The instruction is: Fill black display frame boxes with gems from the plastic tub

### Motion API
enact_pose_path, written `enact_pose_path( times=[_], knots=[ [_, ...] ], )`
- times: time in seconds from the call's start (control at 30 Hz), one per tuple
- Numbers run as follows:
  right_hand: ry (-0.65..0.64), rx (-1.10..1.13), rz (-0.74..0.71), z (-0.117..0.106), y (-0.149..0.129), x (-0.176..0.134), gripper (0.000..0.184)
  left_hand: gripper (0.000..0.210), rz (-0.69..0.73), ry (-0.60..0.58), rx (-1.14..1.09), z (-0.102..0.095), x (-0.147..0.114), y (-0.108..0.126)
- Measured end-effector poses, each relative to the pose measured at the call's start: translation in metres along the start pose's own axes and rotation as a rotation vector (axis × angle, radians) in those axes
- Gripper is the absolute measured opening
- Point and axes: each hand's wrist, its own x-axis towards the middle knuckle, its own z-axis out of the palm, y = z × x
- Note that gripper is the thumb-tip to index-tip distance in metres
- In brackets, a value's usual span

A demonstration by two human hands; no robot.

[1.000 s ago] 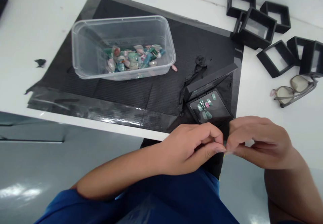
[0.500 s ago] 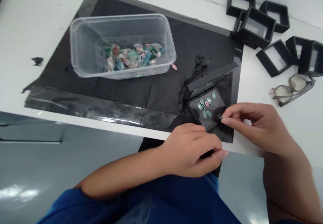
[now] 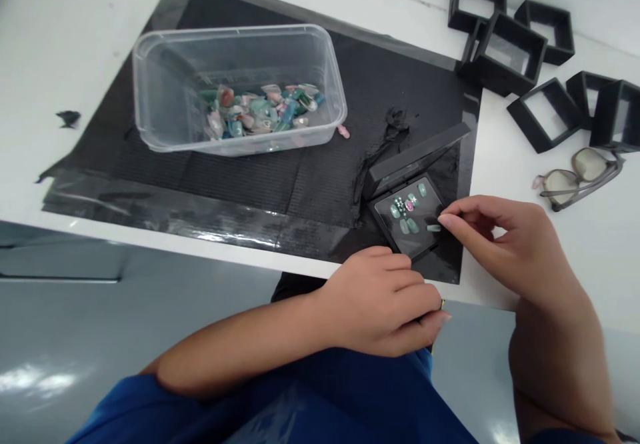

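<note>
An open black display case (image 3: pixel 420 252) with a clear surface lies at the mat's near right corner, its lid tilted up at the back. Several green press-on nails (image 3: pixel 413 225) rest inside, one bearing a pink flower and others small white decorations. My right hand (image 3: pixel 505 244) is over the case's right edge, thumb and forefinger pinched together beside a single green nail (image 3: pixel 433 228) lying on the surface. Below the case, my left hand (image 3: pixel 387 301) is closed at the table edge, its fingers curled down; what they hold, if anything, is hidden.
A clear plastic tub (image 3: pixel 240 144) of mixed nails stands on the black mat (image 3: pixel 280 191), a pink nail (image 3: pixel 343 131) beside it. Several black frames (image 3: pixel 515 54) and a pair of glasses (image 3: pixel 580 176) lie to the right. A black scrap (image 3: pixel 69 119) is at left.
The nail pinched in my right fingertips now lies flat in the case, and the fingertips are just right of it. My left hand has barely shifted, its thumb now nearer the fingers.
</note>
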Motion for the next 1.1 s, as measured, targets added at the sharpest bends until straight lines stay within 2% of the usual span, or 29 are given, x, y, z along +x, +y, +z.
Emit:
enact_pose_path(
  times=[0.27, 0.5, 0.63, 0.83, 1.1],
  knots=[
    [-0.078, -0.048, -0.152, -0.001, 0.005, 0.001, 0.018, 0.025, -0.007, -0.009, -0.017, -0.001, 0.002, 0.001],
    [-0.043, -0.08, -0.189, 0.002, 0.002, 0.001, 0.013, 0.025, 0.021, 0.018, 0.013, 0.002, 0.0, 0.0],
    [-0.003, -0.066, -0.186, 0.001, 0.004, 0.0, 0.011, 0.023, 0.031, -0.009, -0.025, 0.001, -0.002, 0.0],
    [-0.022, -0.086, -0.224, 0.003, 0.007, 0.001, 0.016, 0.021, 0.038, -0.017, -0.03, 0.0, -0.002, 0.001],
    [-0.066, -0.039, -0.245, -0.002, 0.012, 0.001, 0.015, 0.026, 0.01, -0.097, -0.082, -0.003, 0.001, 0.0]
  ],
)
